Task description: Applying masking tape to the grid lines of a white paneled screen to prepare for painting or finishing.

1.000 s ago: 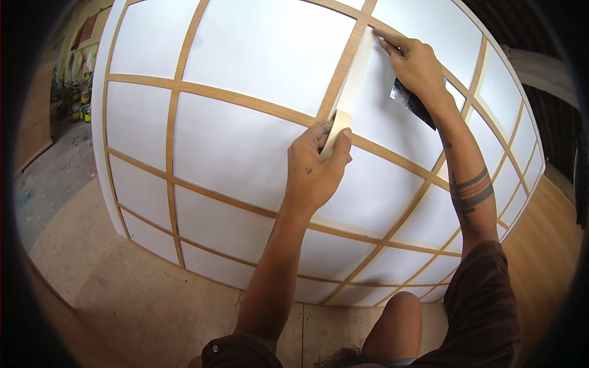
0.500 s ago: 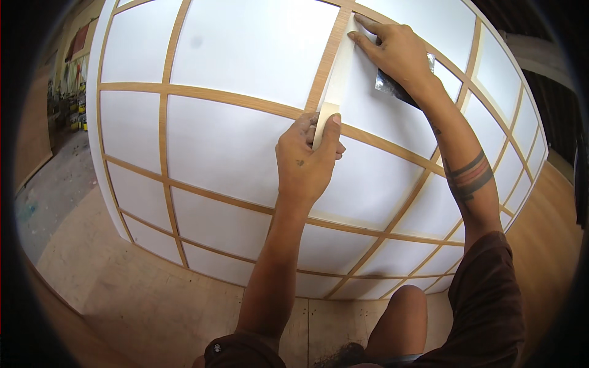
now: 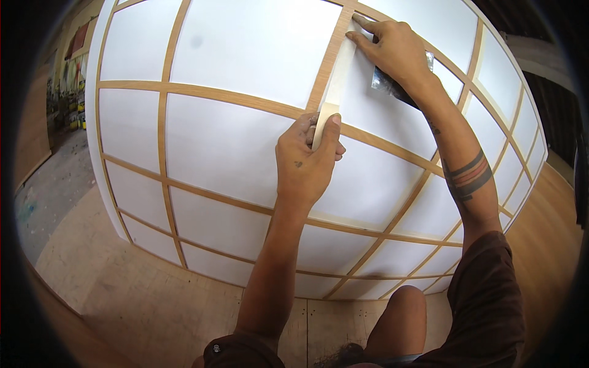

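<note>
A pale strip of masking tape [image 3: 342, 73] runs along the right side of an upright wooden strip [image 3: 326, 58] on a white gridded panel [image 3: 239, 52]. My left hand [image 3: 305, 156] is closed on the tape's lower end, thumb in front; the wider tan part there looks like the roll seen edge-on. At the tape's upper end my right hand [image 3: 392, 52] touches it with the forefinger and thumb. Under that palm sticks out a shiny flat metal blade, like a scraper [image 3: 381, 81]; its handle is hidden by the hand, whose other fingers are curled.
Thin wooden strips [image 3: 218, 195] divide the panel into white rectangles. Below it lies a plywood surface [image 3: 153, 300], with my bare knee [image 3: 402, 313] close to the panel's lower edge. Stained grey floor [image 3: 52, 196] and cluttered containers [image 3: 75, 116] show at the far left.
Almost nothing differs. My right thumb and the blade have shifted very slightly left; the left hand keeps its place on the tape.
</note>
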A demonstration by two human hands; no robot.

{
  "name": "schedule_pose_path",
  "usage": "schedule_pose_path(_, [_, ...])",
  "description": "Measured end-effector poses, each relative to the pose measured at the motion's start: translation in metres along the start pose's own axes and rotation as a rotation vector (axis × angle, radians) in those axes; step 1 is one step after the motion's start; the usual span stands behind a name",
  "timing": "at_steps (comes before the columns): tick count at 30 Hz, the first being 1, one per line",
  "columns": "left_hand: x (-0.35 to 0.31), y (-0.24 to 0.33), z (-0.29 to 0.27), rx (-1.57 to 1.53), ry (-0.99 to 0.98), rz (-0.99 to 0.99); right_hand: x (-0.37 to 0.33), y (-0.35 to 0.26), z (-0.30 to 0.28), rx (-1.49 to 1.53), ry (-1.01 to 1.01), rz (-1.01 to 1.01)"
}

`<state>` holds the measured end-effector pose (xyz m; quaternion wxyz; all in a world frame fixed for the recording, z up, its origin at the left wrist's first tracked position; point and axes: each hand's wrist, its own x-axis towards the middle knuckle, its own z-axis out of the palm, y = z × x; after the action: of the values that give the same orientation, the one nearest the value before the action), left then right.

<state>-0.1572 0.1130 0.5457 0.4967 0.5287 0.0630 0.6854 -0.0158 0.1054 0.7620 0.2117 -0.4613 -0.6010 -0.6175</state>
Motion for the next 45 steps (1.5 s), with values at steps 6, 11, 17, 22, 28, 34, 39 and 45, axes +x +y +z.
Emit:
schedule_pose_path(6, [-0.001, 0.000, -0.001, -0.011, -0.016, -0.011, 0.000, -0.006, -0.002, -0.002, -0.046, 0.028])
schedule_pose_path(11, [-0.004, -0.001, 0.000, 0.048, -0.041, 0.008, 0.000, -0.001, -0.003, -0.069, -0.030, -0.088])
schedule_pose_path(17, [-0.009, -0.009, 0.002, 0.065, -0.059, 0.154, 0.004, -0.003, -0.007, -0.075, -0.107, -0.065])
schedule_pose_path(22, [-0.013, -0.016, 0.000, 0.021, -0.020, 0.195, 0.001, -0.003, -0.005, -0.087, -0.074, -0.103])
schedule_pose_path(28, [-0.015, -0.017, 0.005, 0.056, 0.042, 0.170, 0.001, -0.001, -0.006, -0.095, -0.049, -0.265])
schedule_pose_path(34, [-0.016, -0.019, 0.006, 0.068, 0.044, 0.184, -0.004, 0.007, 0.000, -0.057, -0.065, -0.371])
schedule_pose_path(39, [-0.016, -0.019, 0.005, 0.051, 0.035, 0.179, -0.007, 0.005, 0.002, -0.008, -0.045, -0.359])
schedule_pose_path(45, [-0.016, -0.023, 0.007, 0.350, 0.024, 0.472, -0.006, 0.002, -0.003, 0.089, -0.078, -0.346])
